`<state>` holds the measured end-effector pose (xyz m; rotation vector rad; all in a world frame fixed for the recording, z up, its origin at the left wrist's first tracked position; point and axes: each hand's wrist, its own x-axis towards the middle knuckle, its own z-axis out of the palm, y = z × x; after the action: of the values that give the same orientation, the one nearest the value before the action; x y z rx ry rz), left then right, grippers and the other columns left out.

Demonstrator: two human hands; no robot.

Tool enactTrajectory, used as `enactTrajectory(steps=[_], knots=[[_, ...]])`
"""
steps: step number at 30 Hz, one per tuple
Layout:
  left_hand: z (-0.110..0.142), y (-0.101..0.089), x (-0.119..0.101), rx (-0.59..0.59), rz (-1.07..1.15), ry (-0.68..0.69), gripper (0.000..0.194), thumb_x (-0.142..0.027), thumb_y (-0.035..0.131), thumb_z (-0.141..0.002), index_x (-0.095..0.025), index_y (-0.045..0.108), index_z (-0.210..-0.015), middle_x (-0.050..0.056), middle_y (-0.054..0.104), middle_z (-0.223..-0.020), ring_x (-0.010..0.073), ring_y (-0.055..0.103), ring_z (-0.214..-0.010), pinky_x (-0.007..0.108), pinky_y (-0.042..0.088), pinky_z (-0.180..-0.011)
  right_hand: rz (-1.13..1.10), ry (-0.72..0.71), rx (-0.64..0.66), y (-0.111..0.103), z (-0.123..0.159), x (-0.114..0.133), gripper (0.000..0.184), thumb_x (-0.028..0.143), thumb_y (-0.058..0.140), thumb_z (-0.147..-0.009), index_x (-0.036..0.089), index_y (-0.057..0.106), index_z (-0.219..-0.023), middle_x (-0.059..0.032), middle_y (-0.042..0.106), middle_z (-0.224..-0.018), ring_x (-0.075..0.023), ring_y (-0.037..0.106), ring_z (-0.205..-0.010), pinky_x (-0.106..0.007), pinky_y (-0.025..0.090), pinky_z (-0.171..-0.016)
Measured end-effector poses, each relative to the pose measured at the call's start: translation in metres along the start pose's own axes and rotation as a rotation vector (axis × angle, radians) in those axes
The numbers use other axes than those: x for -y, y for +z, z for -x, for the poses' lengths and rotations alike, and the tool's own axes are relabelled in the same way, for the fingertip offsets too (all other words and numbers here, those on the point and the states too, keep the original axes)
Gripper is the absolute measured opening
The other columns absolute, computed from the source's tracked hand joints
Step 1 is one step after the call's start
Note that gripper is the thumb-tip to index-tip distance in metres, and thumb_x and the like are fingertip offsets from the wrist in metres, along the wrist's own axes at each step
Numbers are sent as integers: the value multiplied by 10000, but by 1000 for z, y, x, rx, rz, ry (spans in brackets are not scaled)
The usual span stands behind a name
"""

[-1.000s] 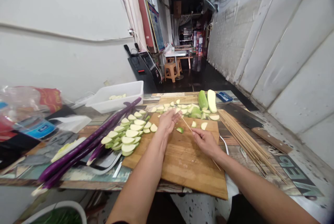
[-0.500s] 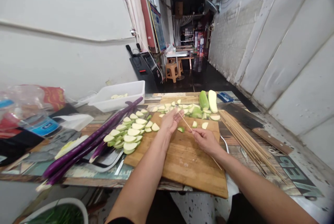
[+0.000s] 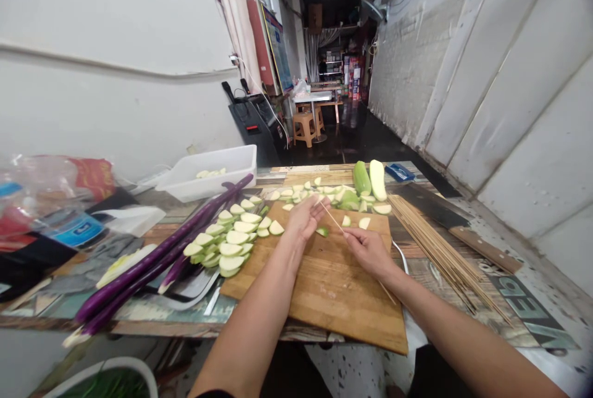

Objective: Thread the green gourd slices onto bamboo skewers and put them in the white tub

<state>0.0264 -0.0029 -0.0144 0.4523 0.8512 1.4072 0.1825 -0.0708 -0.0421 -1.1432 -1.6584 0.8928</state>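
Note:
My right hand (image 3: 369,251) is closed around a thin bamboo skewer (image 3: 332,217), its shaft slanting up and left over the wooden cutting board (image 3: 343,290). The skewer's tip reaches my left hand (image 3: 306,217), turned palm up with curled fingers. A pale zucchini slice (image 3: 319,199) seems to be in those fingers, mostly hidden. Loose zucchini pieces (image 3: 364,223) lie on the board close to my right hand. Left of the board, skewered zucchini slices (image 3: 238,237) lie in overlapping rows on a tray. More cut pieces (image 3: 301,190) are strewn beyond the board.
Long purple eggplants (image 3: 139,262) lie at the left, before a white plastic tub (image 3: 210,172). Zucchini halves (image 3: 377,180) rest at the back. A bundle of skewers (image 3: 430,249) and a cleaver (image 3: 484,248) lie at the right. A bucket of greens (image 3: 111,379) stands below the table.
My right hand has shifted very slightly to the right with the skewer. My left hand stays nearly in place, and the view has moved a little.

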Motion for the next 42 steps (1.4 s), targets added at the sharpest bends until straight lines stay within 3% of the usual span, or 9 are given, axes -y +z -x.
enactTrajectory(steps=[5, 10, 17, 20, 26, 29, 31, 36, 42], knots=[[1, 1, 1, -2, -5, -16, 15, -100, 543, -770, -86, 540, -775, 134, 667, -751, 182, 656, -718, 291, 525, -711, -392, 278, 157, -2, -2, 8, 323, 409, 505, -747, 128, 607, -871, 93, 328, -409, -34, 215, -310, -165, 165, -317], [2, 2, 2, 1, -3, -38, 15, -96, 538, -772, -84, 537, -781, 143, 668, -755, 182, 656, -713, 295, 524, -717, -554, 428, 253, -6, -3, 17, 345, 437, 534, -720, 139, 575, -890, 108, 313, -424, -25, 161, -279, -168, 124, -289], [4, 4, 5, -6, -5, -33, 10, -85, 535, -768, -79, 540, -774, 149, 664, -766, 198, 656, -733, 327, 516, -748, 181, -80, -62, -1, -1, 5, 233, 286, 462, -783, 167, 650, -713, -24, 595, -610, -132, 522, -562, -236, 381, -557], [3, 4, 6, -4, -6, -37, 8, -91, 538, -767, -83, 539, -768, 145, 665, -768, 198, 656, -735, 335, 514, -754, 239, -123, -59, -1, -1, 5, 239, 281, 449, -788, 176, 646, -702, -31, 594, -603, -145, 525, -579, -247, 382, -581], [4, 3, 6, 32, 19, -65, 29, -96, 554, -756, -102, 528, -769, 133, 669, -739, 198, 657, -721, 370, 505, -773, -429, 321, 190, -3, -6, 14, 293, 430, 485, -747, 160, 571, -819, 86, 346, -430, -48, 241, -285, -183, 168, -312], [5, 4, 5, 33, 18, -77, 31, -98, 557, -753, -104, 529, -764, 130, 669, -736, 197, 657, -722, 383, 498, -787, -564, 412, 264, -4, -7, 14, 325, 461, 508, -730, 160, 546, -846, 96, 336, -458, -35, 204, -268, -181, 123, -294], [7, 5, 5, 34, 20, -74, 31, -95, 555, -754, -106, 527, -760, 123, 669, -728, 194, 657, -722, 384, 496, -791, -465, 346, 204, -2, -7, 13, 298, 440, 487, -750, 159, 557, -817, 89, 348, -445, -44, 228, -284, -185, 151, -309], [12, 9, 11, 62, -34, -85, 37, -98, 556, -751, -106, 520, -757, 126, 671, -745, 199, 656, -727, 389, 498, -782, 129, -79, -69, 1, -6, 9, 264, 301, 452, -793, 159, 569, -603, 16, 497, -511, -99, 443, -491, -207, 322, -502], [21, 15, 21, 118, -93, -111, 72, -134, 585, -738, -112, 541, -791, 118, 672, -778, 198, 653, -746, 350, 509, -739, 271, -147, -124, -3, -6, 11, 290, 275, 420, -818, 168, 514, -565, 9, 501, -517, -106, 447, -504, -210, 311, -509]])
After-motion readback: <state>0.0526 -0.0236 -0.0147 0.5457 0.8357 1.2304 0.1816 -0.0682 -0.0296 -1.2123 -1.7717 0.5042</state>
